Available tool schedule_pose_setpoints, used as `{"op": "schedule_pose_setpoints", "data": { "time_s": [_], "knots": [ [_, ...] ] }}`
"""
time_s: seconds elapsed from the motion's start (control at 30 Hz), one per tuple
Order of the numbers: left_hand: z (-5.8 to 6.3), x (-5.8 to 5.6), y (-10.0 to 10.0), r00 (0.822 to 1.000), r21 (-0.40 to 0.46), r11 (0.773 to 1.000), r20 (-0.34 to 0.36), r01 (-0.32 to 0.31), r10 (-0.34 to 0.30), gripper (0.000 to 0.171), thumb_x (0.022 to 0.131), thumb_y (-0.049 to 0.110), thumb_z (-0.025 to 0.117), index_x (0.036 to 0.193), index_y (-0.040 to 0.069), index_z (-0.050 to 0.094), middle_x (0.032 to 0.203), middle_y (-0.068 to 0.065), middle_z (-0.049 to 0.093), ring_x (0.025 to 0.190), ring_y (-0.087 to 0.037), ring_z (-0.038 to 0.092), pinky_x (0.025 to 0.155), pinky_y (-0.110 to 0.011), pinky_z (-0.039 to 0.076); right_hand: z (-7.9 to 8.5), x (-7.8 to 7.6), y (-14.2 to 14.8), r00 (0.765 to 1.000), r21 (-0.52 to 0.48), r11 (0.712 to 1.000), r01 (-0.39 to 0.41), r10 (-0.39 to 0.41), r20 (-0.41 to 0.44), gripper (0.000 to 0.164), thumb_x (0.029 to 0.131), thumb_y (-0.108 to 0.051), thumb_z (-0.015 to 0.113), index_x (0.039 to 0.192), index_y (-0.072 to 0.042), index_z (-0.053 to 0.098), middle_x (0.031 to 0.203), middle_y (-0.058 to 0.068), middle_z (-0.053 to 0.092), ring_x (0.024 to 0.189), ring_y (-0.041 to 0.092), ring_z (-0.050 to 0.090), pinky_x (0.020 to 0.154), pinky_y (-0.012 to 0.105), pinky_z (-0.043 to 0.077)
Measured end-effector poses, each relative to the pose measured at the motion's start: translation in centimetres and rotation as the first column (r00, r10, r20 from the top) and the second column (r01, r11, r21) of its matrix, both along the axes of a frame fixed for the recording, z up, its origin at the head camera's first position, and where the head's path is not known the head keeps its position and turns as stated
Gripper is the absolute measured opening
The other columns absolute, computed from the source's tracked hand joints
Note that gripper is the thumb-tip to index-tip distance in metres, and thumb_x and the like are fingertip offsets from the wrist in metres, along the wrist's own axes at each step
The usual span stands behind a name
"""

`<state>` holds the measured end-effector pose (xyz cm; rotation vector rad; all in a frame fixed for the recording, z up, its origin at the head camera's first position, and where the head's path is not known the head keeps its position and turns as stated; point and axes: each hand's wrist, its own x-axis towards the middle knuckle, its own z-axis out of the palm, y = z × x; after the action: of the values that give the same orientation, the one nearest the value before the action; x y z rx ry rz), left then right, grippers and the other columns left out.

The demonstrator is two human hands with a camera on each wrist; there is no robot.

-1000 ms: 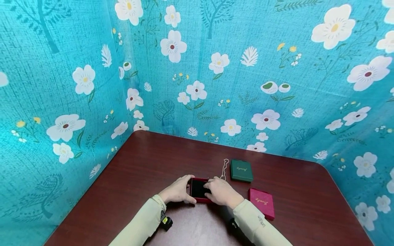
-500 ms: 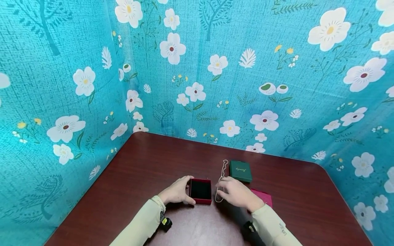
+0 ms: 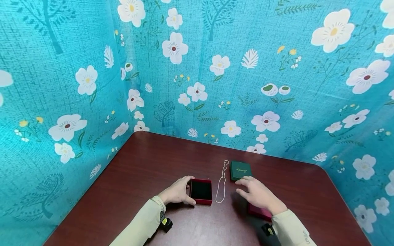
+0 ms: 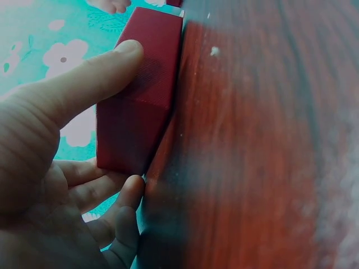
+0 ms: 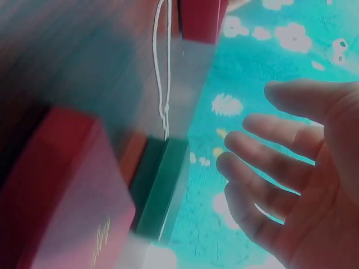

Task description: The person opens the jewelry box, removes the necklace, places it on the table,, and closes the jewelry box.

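My left hand (image 3: pixel 176 192) holds the side of a topless red jewelry box (image 3: pixel 203 202) in the head view. In the left wrist view its thumb presses one wall of the red box (image 4: pixel 151 61), with fingers behind. Black lining fills the box's inside. Just right of it a thin, pale chain necklace (image 3: pixel 222 177) lies stretched in a long loop on the table. My right hand (image 3: pixel 258 194) hovers with loosely bent fingers, holding nothing. Beneath it, partly covered, is a pinkish-red lettered jewelry box or lid (image 3: pixel 259 212); I cannot tell which.
A closed green jewelry box (image 3: pixel 240 169) with gold lettering sits behind my right hand, near the necklace's far end. The dark red-brown table (image 3: pixel 154 153) meets a blue flowered cloth (image 3: pixel 197 68) at the back and left.
My right hand has moved right, away from the topless box and past the necklace, to above the pinkish-red box or lid. My left hand has kept its hold on the topless box.
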<state>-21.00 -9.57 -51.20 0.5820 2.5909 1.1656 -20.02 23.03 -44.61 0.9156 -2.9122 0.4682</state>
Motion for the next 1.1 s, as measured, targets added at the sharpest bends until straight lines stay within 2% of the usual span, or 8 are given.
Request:
{"op": "schedule_pose_setpoints", "data": {
  "time_s": [0.17, 0.37, 0.5, 0.6, 0.7, 0.8, 0.97, 1.1],
  "knots": [
    [0.1, 0.0, 0.0, 1.000, 0.005, 1.000, 0.003, -0.006, 0.006, 0.094, 0.061, 0.031, 0.089, 0.138, 0.007, 0.041, 0.129, -0.007, 0.049, 0.109, -0.022, 0.054, 0.084, -0.037, 0.047, 0.3, 0.1, 1.7, 0.997, 0.012, 0.997, 0.078, -0.078, 0.007, 0.026, 0.085, -0.019, 0.070, 0.108, -0.008, 0.068, 0.100, 0.001, 0.062, 0.094, 0.018, 0.057, 0.081, 0.040, 0.049],
    [0.3, 0.2, 0.0, 1.000, 0.014, 1.000, 0.022, -0.008, 0.008, 0.095, 0.062, 0.030, 0.089, 0.140, 0.008, 0.039, 0.132, -0.008, 0.047, 0.110, -0.022, 0.054, 0.085, -0.038, 0.046, 0.3, 0.3, 3.9, 0.986, 0.030, 0.988, 0.152, -0.154, 0.067, 0.035, 0.084, -0.027, 0.071, 0.112, -0.006, 0.066, 0.104, 0.005, 0.061, 0.098, 0.023, 0.056, 0.082, 0.044, 0.049],
    [0.1, 0.3, -0.1, 1.000, 0.004, 1.000, 0.025, -0.002, 0.002, 0.096, 0.062, 0.032, 0.088, 0.141, 0.009, 0.039, 0.134, -0.007, 0.046, 0.109, -0.021, 0.053, 0.085, -0.037, 0.046, -0.5, 0.5, 5.6, 0.973, 0.064, 0.977, 0.202, -0.207, 0.103, 0.055, 0.079, -0.042, 0.073, 0.118, -0.004, 0.062, 0.113, 0.010, 0.058, 0.105, 0.029, 0.051, 0.084, 0.049, 0.048],
    [0.0, 0.2, -0.1, 1.000, -0.011, 1.000, 0.014, -0.005, 0.005, 0.096, 0.063, 0.032, 0.088, 0.142, 0.010, 0.038, 0.135, -0.007, 0.045, 0.109, -0.020, 0.054, 0.085, -0.037, 0.046, -1.3, 0.6, 6.8, 0.961, 0.104, 0.968, 0.230, -0.243, 0.135, 0.079, 0.069, -0.054, 0.077, 0.125, -0.001, 0.057, 0.119, 0.015, 0.055, 0.109, 0.033, 0.047, 0.083, 0.050, 0.048],
    [-0.1, 0.1, -0.1, 1.000, -0.020, 1.000, 0.003, -0.005, 0.005, 0.095, 0.064, 0.031, 0.087, 0.142, 0.010, 0.038, 0.135, -0.008, 0.044, 0.109, -0.020, 0.054, 0.085, -0.037, 0.046, -2.0, 0.7, 8.0, 0.949, 0.132, 0.963, 0.234, -0.256, 0.183, 0.098, 0.059, -0.061, 0.079, 0.130, 0.002, 0.051, 0.123, 0.018, 0.052, 0.109, 0.036, 0.045, 0.080, 0.052, 0.048],
    [-0.1, 0.1, -0.1, 1.000, -0.036, 0.999, 0.004, -0.008, 0.008, 0.095, 0.064, 0.032, 0.087, 0.142, 0.010, 0.037, 0.136, -0.007, 0.044, 0.109, -0.020, 0.053, 0.086, -0.037, 0.046, -2.5, 0.9, 8.9, 0.934, 0.154, 0.960, 0.233, -0.264, 0.238, 0.108, 0.053, -0.062, 0.082, 0.133, 0.003, 0.047, 0.125, 0.020, 0.050, 0.109, 0.037, 0.044, 0.079, 0.053, 0.048],
    [-0.1, 0.1, 0.0, 1.000, -0.034, 0.999, 0.016, -0.014, 0.014, 0.095, 0.064, 0.032, 0.087, 0.143, 0.011, 0.037, 0.136, -0.006, 0.043, 0.110, -0.020, 0.052, 0.086, -0.037, 0.046, -3.3, 0.9, 9.5, 0.907, 0.169, 0.958, 0.233, -0.277, 0.318, 0.117, 0.048, -0.059, 0.085, 0.136, 0.003, 0.041, 0.127, 0.022, 0.048, 0.111, 0.040, 0.042, 0.081, 0.057, 0.045],
    [0.0, 0.0, -0.1, 0.999, -0.015, 1.000, 0.027, -0.017, 0.017, 0.095, 0.064, 0.031, 0.087, 0.143, 0.011, 0.037, 0.135, -0.005, 0.044, 0.110, -0.020, 0.052, 0.085, -0.037, 0.046, -3.7, 0.8, 9.5, 0.905, 0.174, 0.958, 0.227, -0.274, 0.327, 0.120, 0.046, -0.056, 0.087, 0.137, 0.005, 0.039, 0.127, 0.024, 0.047, 0.111, 0.042, 0.042, 0.084, 0.059, 0.043]
  ]
}}
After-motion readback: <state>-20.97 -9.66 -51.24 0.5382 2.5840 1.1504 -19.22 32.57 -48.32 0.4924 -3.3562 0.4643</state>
